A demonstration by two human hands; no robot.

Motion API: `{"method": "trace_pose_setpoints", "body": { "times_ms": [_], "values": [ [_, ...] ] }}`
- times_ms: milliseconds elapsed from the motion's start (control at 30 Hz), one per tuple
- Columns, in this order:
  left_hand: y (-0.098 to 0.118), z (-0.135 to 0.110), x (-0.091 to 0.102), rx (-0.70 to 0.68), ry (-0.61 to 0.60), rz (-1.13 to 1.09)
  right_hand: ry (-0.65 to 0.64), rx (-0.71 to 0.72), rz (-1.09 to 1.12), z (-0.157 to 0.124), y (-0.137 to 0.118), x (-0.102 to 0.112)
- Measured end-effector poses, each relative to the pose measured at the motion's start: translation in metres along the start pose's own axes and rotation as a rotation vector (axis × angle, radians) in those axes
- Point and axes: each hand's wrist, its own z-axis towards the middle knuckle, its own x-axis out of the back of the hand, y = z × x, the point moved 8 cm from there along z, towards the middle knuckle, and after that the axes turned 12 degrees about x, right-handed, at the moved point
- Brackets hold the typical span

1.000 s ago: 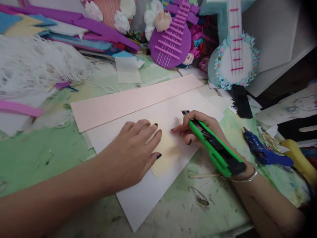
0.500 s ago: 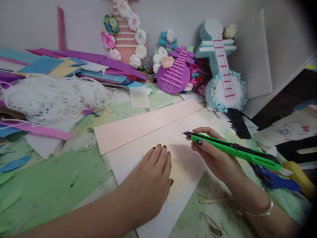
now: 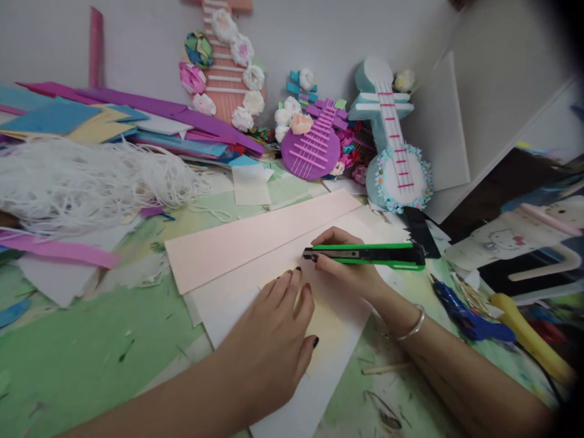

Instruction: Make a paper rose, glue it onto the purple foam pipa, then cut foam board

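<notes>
My left hand lies flat, fingers together, pressing a pale yellow sheet onto a larger white sheet. My right hand grips a green and black utility knife, held level just above the paper. Its blade tip points left, close to my left fingertips. A long pale pink foam strip lies beside the white sheet on its far side.
A green work mat covers the table. White string tangle and stacked coloured foam sheets lie at left. Foam guitars, purple and teal, stand behind. A blue glue gun and a yellow tool lie at right.
My right hand turned the knife from slanting toward me to lying level, and moved it left toward my left fingertips. My left hand slid slightly. The view tilted up.
</notes>
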Motion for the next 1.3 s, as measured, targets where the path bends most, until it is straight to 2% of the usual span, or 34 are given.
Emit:
{"method": "trace_pose_setpoints", "body": {
  "times_ms": [200, 567, 800, 1100, 1300],
  "values": [
    [0.0003, 0.0006, 0.0, 0.004, 0.027, 0.006, 0.003, 0.05, -0.067, -0.0069, 0.0003, -0.0048],
    [-0.0006, 0.0009, 0.0015, 0.007, 0.059, -0.002, 0.011, 0.043, -0.054, -0.0071, -0.0002, -0.0072],
    [-0.0017, 0.0018, -0.0002, 0.022, 0.03, -0.019, 0.001, 0.044, -0.068, -0.0075, 0.0002, -0.0081],
    [-0.0011, -0.0002, 0.004, -0.001, 0.064, -0.013, -0.017, 0.018, -0.127, -0.0085, 0.0023, -0.0088],
    [0.0007, 0.0001, 0.0029, -0.031, 0.083, 0.04, -0.036, 0.041, -0.091, -0.0047, -0.0022, -0.0096]
  ]
}}
